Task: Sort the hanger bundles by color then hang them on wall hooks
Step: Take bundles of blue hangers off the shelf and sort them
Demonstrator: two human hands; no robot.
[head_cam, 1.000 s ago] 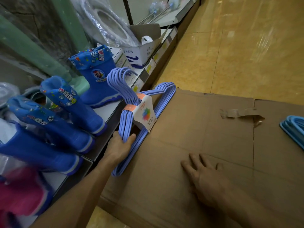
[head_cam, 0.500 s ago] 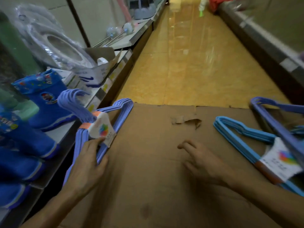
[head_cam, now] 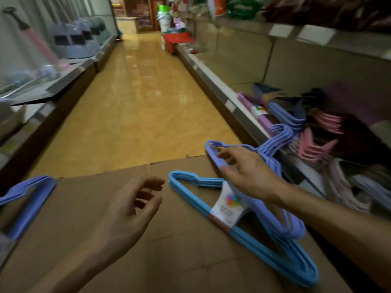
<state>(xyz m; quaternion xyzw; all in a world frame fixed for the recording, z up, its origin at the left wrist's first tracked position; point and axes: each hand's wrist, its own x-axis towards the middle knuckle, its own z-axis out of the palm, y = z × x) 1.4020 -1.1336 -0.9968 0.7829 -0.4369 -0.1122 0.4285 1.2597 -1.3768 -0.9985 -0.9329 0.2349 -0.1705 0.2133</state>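
A light blue hanger bundle (head_cam: 249, 237) with a white label lies on the flattened cardboard (head_cam: 169, 250). A periwinkle bundle (head_cam: 273, 210) lies partly across it, its top reaching toward the right shelf. My right hand (head_cam: 247, 174) hovers over the periwinkle bundle with fingers spread and loosely bent, not closed on it. My left hand (head_cam: 131, 210) is above the cardboard's middle, palm up, fingers loosely curled, holding nothing. Another periwinkle bundle (head_cam: 25, 199) lies at the cardboard's left edge.
The low right shelf (head_cam: 239, 102) carries more hanger bundles in pink (head_cam: 315, 144), purple (head_cam: 256, 108) and periwinkle (head_cam: 285, 117). A yellow tiled aisle (head_cam: 135, 98) runs ahead between shelves. Grey plastic goods (head_cam: 74, 41) sit on the left shelf. Red bins (head_cam: 177, 39) stand far down the aisle.
My view swung right and up the aisle. My left hand let go of the periwinkle bundle at the left and moved to the middle. My right hand lifted off the cardboard toward the right-hand bundles.
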